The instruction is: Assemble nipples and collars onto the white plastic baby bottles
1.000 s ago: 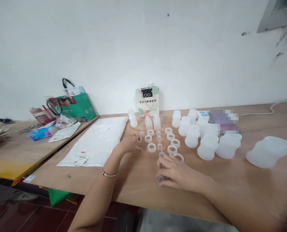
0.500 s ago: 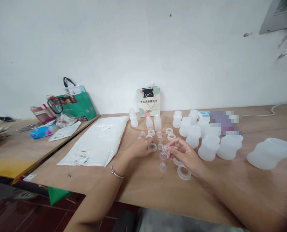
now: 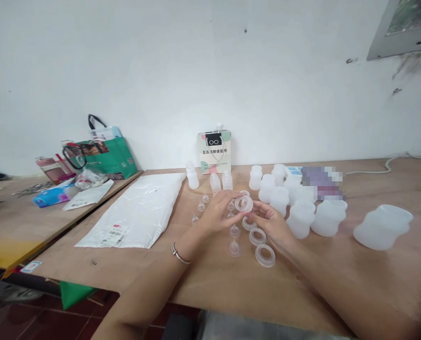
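Observation:
My left hand [image 3: 223,208] pinches a translucent bottle collar ring [image 3: 243,203], raised above the table. Close against it, my right hand [image 3: 269,221] has its fingers closed on a clear bottle nipple, now mostly hidden by the ring and fingers. Under and between the hands, several clear nipples [image 3: 234,230] stand in a column. More collar rings [image 3: 265,255] lie in a row to their right. A few small clear nipples [image 3: 201,206] sit left of my left hand. Behind it stand two clear domed bottle caps [image 3: 227,181] and a frosted bottle with a domed top [image 3: 192,175].
Several frosted bottle bodies [image 3: 300,218] stand at the right. A white plastic mailer [image 3: 136,203] lies at the left, and a paper bag [image 3: 214,153] leans on the wall. The neighbouring table holds a green bag [image 3: 114,158] and a blue packet [image 3: 53,193].
My left hand has lifted the collar ring from low over the table and moved it right. My right hand's nipple has met it. The view has shifted slightly.

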The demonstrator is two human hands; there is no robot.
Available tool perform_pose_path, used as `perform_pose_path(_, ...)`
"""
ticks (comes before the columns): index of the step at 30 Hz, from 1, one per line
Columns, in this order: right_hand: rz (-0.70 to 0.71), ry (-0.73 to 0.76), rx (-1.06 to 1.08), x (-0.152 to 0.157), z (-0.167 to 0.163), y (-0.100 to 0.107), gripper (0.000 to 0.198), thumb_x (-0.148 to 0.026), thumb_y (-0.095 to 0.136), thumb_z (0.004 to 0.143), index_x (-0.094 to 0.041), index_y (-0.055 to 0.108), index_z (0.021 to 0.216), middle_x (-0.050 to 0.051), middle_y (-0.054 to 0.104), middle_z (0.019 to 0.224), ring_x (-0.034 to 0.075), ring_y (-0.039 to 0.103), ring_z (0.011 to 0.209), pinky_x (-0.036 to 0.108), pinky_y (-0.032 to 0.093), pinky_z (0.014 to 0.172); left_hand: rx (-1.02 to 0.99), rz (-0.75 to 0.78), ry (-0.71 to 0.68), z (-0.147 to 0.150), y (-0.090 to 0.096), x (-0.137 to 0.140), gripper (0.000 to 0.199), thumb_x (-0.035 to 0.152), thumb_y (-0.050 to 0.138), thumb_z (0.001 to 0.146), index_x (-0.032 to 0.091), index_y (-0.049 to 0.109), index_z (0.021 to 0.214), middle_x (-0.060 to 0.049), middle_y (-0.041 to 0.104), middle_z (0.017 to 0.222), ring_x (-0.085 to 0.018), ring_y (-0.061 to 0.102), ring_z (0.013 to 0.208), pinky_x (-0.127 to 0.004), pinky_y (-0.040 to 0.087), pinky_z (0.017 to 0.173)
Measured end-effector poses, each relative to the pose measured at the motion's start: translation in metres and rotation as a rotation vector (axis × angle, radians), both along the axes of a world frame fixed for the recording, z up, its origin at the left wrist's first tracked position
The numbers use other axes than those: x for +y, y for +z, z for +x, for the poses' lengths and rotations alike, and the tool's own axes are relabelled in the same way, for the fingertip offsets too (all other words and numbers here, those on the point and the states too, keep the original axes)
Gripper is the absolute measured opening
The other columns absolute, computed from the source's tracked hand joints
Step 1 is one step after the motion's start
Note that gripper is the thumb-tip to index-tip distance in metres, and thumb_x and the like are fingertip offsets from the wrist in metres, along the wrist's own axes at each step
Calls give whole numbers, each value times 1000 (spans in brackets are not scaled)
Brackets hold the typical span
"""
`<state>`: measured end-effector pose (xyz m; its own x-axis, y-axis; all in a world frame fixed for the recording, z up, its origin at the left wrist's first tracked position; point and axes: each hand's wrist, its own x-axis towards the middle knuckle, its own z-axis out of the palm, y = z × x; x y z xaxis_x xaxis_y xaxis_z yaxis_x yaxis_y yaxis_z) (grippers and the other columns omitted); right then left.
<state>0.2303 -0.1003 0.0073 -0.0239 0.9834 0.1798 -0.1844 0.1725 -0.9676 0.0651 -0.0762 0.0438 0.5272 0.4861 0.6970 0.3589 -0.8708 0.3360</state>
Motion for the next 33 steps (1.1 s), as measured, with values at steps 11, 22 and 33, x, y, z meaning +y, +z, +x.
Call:
perform_pose_path(11,136,112,133,-2,-3,-3,38,-31,67,69,-28,46,101,1,62,96,15,57,87,29,43,75,11,-103,13,-7,-17,3,39,37,58,77,21,50,111,-7,59,111,-20,54,103,-36,42,90)
perform_pose_path(22,116,116,124,-3,-12,-1,40,-34,71,66,-26,48,98,1,61,97,13,56,87,29,45,78,-74,-183,-135,-12,-15,5,30,33,64,73,17,55,98,-9,62,103,-19,56,102,-35,43,89)
perform_pose_path(33,119,192,118,-5,-15,-4,50,-35,68,70,-33,46,115,1,51,117,16,53,101,33,45,86,-284,-359,-163,-9,-15,5,9,23,57,79,15,58,77,-7,65,90,-16,61,91,-33,46,82)
